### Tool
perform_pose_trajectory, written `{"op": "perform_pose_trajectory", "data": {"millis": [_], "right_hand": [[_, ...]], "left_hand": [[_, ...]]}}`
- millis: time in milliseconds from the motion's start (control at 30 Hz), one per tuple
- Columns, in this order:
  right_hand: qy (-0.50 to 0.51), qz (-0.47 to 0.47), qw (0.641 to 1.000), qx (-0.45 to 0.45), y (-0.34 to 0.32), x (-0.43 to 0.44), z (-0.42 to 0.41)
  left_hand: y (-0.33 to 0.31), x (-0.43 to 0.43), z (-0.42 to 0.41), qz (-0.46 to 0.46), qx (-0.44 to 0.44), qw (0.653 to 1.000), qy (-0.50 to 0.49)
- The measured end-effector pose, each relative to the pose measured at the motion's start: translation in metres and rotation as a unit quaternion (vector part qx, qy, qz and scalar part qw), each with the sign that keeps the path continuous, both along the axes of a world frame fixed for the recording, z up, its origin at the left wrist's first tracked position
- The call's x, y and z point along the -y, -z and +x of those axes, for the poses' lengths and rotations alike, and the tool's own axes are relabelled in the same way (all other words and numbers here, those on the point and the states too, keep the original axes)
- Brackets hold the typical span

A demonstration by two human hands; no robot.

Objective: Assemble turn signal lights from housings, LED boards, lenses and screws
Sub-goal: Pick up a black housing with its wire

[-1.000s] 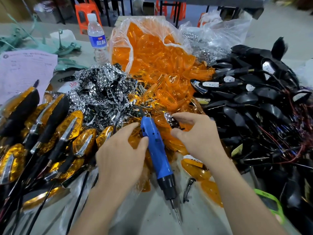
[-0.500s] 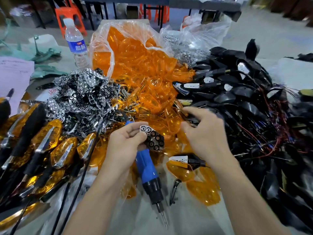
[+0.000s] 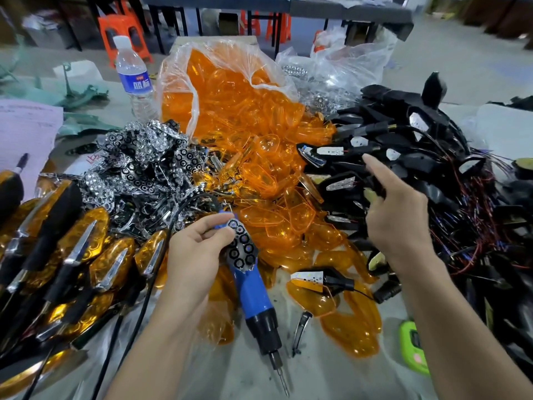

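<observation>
My left hand [image 3: 196, 255] pinches a chrome reflector plate [image 3: 242, 248] with round holes, held above the blue electric screwdriver [image 3: 253, 295] that lies on the table. My right hand [image 3: 395, 215] hovers over the pile of black housings [image 3: 418, 157] with wires, fingers spread, index finger pointing left, holding nothing. Orange lenses [image 3: 253, 157] spill from a clear bag in the middle. A heap of chrome reflector plates [image 3: 144, 168] lies to the left. One housing with a white LED board [image 3: 308, 277] rests on an orange lens near the screwdriver.
Finished amber lights with black stems [image 3: 72, 255] fill the left side. A water bottle [image 3: 134, 79] stands at the back, papers [image 3: 26, 134] at far left. A green device [image 3: 412, 347] lies at lower right. A black cord [image 3: 138, 307] runs under my left forearm.
My left hand took a reflector plate from the pile and brought it over the screwdriver. My right hand left the lens pile and moved right onto the black housings.
</observation>
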State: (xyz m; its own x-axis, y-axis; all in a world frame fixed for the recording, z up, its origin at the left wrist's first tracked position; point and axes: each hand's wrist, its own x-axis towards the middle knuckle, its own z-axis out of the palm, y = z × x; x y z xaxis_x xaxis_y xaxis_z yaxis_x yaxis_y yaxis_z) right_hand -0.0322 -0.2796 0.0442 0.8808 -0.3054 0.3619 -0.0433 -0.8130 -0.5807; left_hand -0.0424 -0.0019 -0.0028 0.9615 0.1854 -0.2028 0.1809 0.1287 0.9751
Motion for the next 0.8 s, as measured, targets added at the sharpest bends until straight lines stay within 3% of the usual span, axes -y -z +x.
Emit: {"op": "perform_pose_trajectory", "data": {"millis": [133, 333, 533, 667, 733, 800], "right_hand": [[-0.073, -0.035, 0.983, 0.164, -0.027, -0.02, -0.01], [-0.195, 0.012, 0.981, 0.022, -0.031, -0.069, -0.003], [-0.21, 0.016, 0.977, -0.026, -0.027, -0.096, 0.004], [-0.289, 0.015, 0.957, 0.037, -0.032, -0.13, -0.008], [-0.32, -0.02, 0.944, 0.08, -0.033, -0.148, -0.01], [-0.314, 0.008, 0.944, 0.098, -0.036, -0.154, -0.008]], "left_hand": [[0.0, 0.006, 0.002, -0.035, -0.015, 0.999, 0.006], [-0.009, 0.021, 0.005, -0.098, -0.009, 0.991, 0.089], [-0.02, 0.02, 0.001, -0.033, -0.007, 0.983, 0.18], [-0.031, 0.035, -0.01, 0.179, 0.099, 0.933, 0.297], [-0.033, 0.042, -0.013, 0.245, 0.138, 0.924, 0.259], [-0.03, 0.045, -0.011, 0.157, 0.111, 0.971, 0.141]]}}
